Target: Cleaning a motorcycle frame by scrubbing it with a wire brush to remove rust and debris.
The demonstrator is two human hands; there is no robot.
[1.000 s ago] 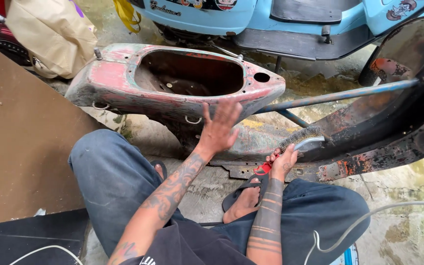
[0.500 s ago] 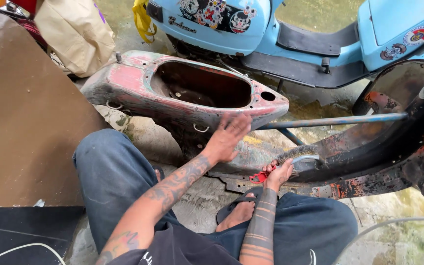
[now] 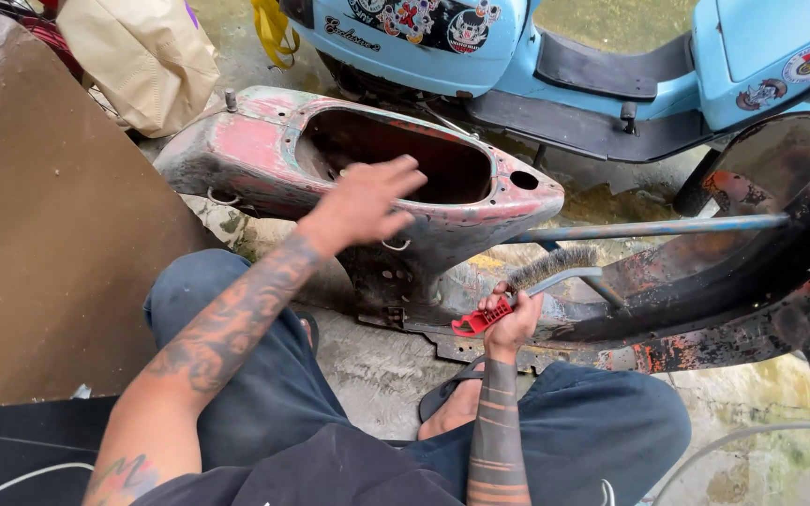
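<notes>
A stripped scooter frame [image 3: 255,150] with worn red and grey paint lies in front of me, its open tub facing up. My left hand [image 3: 363,201] hovers over the tub's near rim, fingers spread, holding nothing. My right hand [image 3: 510,323] grips the red handle of a wire brush [image 3: 527,286], whose dark bristles point up and right beside the frame's rusty floorboard [image 3: 705,309]. A grey-blue bar [image 3: 649,228] runs from the tub to the right.
A light blue scooter [image 3: 611,66] with stickers stands behind the frame. A brown board [image 3: 39,234] lies at the left, a tan bag [image 3: 142,56] at the top left. My knees in dark trousers and a sandalled foot [image 3: 452,403] rest on wet concrete.
My left hand has lifted off the frame's side and moved up over the tub. My right hand raised the wire brush, and its bristles show now.
</notes>
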